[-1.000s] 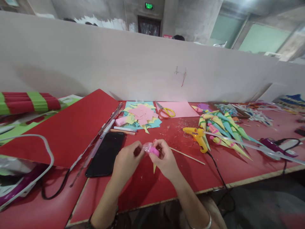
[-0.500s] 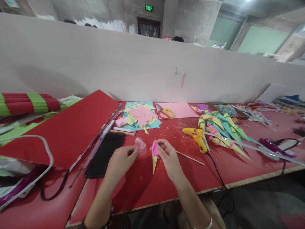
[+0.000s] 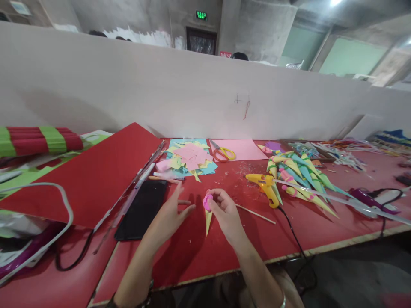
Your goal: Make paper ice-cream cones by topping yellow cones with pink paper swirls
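Note:
My right hand (image 3: 226,214) pinches a small yellow paper cone (image 3: 208,223) with a bright pink piece (image 3: 207,202) at its wide top. The cone points down, a little above the red table. My left hand (image 3: 170,216) is open with its fingers spread, apart from the cone and close to a black phone (image 3: 141,209). Beyond its fingertips, a blurred clear plastic film (image 3: 170,171) shows in front of the paper pieces. A thin wooden stick (image 3: 257,214) lies just right of my right hand.
A yellow glue gun (image 3: 265,186) with a black cord lies to the right, before a pile of decorated paper cones (image 3: 302,171). Scissors (image 3: 224,152) rest on pink paper behind. Cut paper pieces (image 3: 191,156) lie at centre back, a large red sheet (image 3: 96,171) at left.
My left hand has opened and let go of the crumpled clear plastic film, which has moved away toward the paper pieces. My right hand still holds the cone in nearly the same place.

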### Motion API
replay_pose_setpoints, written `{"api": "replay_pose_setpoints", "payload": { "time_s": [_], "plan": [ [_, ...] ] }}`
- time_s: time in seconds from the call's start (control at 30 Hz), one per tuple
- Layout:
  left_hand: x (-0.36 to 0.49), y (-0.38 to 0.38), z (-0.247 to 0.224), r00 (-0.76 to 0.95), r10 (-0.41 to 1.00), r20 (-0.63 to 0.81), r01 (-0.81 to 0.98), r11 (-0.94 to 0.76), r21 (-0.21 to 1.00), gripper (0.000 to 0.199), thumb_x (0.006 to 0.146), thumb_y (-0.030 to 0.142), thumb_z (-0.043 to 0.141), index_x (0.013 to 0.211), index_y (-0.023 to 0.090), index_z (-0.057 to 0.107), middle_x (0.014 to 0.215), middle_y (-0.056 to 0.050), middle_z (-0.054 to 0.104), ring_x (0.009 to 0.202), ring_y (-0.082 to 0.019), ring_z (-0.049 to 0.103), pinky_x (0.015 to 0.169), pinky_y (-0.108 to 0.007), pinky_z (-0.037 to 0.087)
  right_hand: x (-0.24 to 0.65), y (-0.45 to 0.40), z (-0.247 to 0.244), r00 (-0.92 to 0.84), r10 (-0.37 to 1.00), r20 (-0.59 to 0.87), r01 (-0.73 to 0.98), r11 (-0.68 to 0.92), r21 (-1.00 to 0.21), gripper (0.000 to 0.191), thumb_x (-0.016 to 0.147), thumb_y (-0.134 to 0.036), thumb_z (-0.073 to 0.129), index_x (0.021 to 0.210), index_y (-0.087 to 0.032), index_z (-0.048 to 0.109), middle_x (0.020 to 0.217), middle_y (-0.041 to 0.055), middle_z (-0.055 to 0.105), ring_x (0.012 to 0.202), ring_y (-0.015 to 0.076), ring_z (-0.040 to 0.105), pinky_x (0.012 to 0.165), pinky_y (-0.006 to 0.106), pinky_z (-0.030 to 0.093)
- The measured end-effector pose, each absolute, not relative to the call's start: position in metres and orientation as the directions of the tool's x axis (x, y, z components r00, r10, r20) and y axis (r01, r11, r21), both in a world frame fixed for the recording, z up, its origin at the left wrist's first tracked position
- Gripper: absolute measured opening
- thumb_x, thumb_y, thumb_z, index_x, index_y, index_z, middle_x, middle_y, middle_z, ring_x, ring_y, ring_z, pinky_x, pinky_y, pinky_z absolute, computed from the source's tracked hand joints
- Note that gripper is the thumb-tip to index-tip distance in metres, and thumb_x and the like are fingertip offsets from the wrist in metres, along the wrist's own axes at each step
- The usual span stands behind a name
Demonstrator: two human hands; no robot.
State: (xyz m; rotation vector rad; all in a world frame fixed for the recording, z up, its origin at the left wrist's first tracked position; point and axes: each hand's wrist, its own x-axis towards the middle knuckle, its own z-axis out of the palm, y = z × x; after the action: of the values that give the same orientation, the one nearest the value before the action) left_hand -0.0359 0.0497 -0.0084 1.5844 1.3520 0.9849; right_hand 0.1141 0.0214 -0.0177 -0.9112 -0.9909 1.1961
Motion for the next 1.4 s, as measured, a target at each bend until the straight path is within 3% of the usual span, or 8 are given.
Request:
{"api": "replay_pose_setpoints", "payload": {
  "time_s": [0.2, 0.33, 0.47, 0.67, 0.9, 1.07, 1.27, 1.4],
  "plan": [
    [-0.022, 0.035, 0.007, 0.264, 0.962, -0.067, 0.174, 0.021, 0.985, 0.043, 0.078, 0.046, 0.045, 0.107, 0.017, 0.057, 0.085, -0.006, 0.065, 0.067, -0.017, 0.061, 0.06, -0.028, 0.05, 0.112, 0.019, -0.02, 0.021, 0.976, 0.218, -0.286, 0.214, -0.934, 0.017, 0.07, -0.021, 0.061, 0.085, -0.02, 0.054, 0.082, -0.0002, 0.06, 0.077, 0.0129, 0.059, 0.071, 0.025, 0.047],
    [-0.012, 0.03, 0.007, 0.366, 0.93, -0.039, 0.095, 0.004, 0.995, 0.04, 0.08, 0.043, 0.046, 0.107, 0.017, 0.057, 0.08, -0.004, 0.062, 0.062, -0.014, 0.057, 0.055, -0.025, 0.049, 0.113, 0.016, -0.016, 0.024, 0.924, 0.383, -0.028, 0.383, -0.923, 0.012, 0.073, -0.018, 0.058, 0.085, -0.02, 0.059, 0.084, 0.0015, 0.063, 0.083, 0.0155, 0.059, 0.085, 0.032, 0.042],
    [-0.01, 0.029, 0.002, 0.373, 0.926, 0.065, 0.169, -0.136, 0.976, 0.031, 0.082, 0.038, 0.045, 0.099, 0.016, 0.06, 0.07, 0.0, 0.058, 0.058, -0.012, 0.05, 0.056, -0.021, 0.044, 0.117, 0.014, -0.013, -0.007, 0.854, 0.52, 0.207, 0.51, -0.835, 0.02, 0.075, -0.015, 0.057, 0.094, -0.022, 0.061, 0.091, 0.0025, 0.063, 0.087, 0.0155, 0.056, 0.091, 0.034, 0.038],
    [-0.015, 0.027, 0.006, 0.422, 0.903, 0.08, 0.326, -0.234, 0.916, 0.027, 0.084, 0.036, 0.039, 0.083, 0.016, 0.058, 0.077, -0.002, 0.061, 0.076, -0.017, 0.055, 0.071, -0.025, 0.042, 0.12, 0.013, -0.015, -0.158, 0.841, 0.517, 0.293, 0.54, -0.789, 0.02, 0.079, -0.017, 0.052, 0.097, -0.021, 0.06, 0.089, 0.0036, 0.06, 0.082, 0.015, 0.055, 0.079, 0.028, 0.043],
    [-0.014, 0.026, 0.011, 0.47, 0.881, 0.054, 0.348, -0.241, 0.906, 0.032, 0.085, 0.038, 0.036, 0.069, 0.016, 0.053, 0.066, 0.001, 0.052, 0.064, -0.014, 0.047, 0.062, -0.023, 0.037, 0.12, 0.013, -0.011, -0.106, 0.861, 0.498, 0.189, 0.509, -0.84, 0.003, 0.075, -0.017, 0.055, 0.076, -0.018, 0.058, 0.072, -0.0003, 0.054, 0.067, 0.0124, 0.05, 0.064, 0.024, 0.041],
    [-0.01, 0.025, 0.013, 0.507, 0.857, 0.086, 0.182, -0.205, 0.962, 0.037, 0.083, 0.041, 0.036, 0.054, 0.019, 0.034, 0.052, 0.006, 0.028, 0.047, -0.008, 0.024, 0.046, -0.022, 0.022, 0.12, 0.009, -0.006, -0.08, 0.911, 0.405, -0.118, 0.395, -0.911, 0.003, 0.075, -0.021, 0.056, 0.074, -0.019, 0.055, 0.07, -0.0017, 0.052, 0.065, 0.0107, 0.05, 0.06, 0.022, 0.042],
    [-0.016, 0.019, 0.018, 0.539, 0.838, 0.087, 0.056, -0.138, 0.989, 0.043, 0.084, 0.042, 0.037, 0.05, 0.017, 0.043, 0.048, 0.003, 0.04, 0.045, -0.009, 0.034, 0.048, -0.024, 0.028, 0.132, 0.016, -0.007, 0.277, 0.934, 0.224, -0.547, 0.345, -0.763, 0.008, 0.076, -0.03, 0.059, 0.076, -0.022, 0.056, 0.064, -0.0047, 0.051, 0.057, 0.0073, 0.047, 0.059, 0.021, 0.045],
    [-0.024, 0.02, 0.021, 0.445, 0.895, 0.012, 0.038, -0.032, 0.999, 0.025, 0.081, 0.037, 0.047, 0.082, 0.016, 0.06, 0.07, -0.002, 0.056, 0.056, -0.01, 0.044, 0.056, -0.024, 0.037, 0.144, 0.022, -0.01, 0.276, 0.934, 0.226, -0.482, 0.338, -0.809, 0.018, 0.077, -0.028, 0.057, 0.094, -0.022, 0.06, 0.079, -0.001, 0.059, 0.067, 0.0081, 0.053, 0.07, 0.024, 0.047]
  ]
}}
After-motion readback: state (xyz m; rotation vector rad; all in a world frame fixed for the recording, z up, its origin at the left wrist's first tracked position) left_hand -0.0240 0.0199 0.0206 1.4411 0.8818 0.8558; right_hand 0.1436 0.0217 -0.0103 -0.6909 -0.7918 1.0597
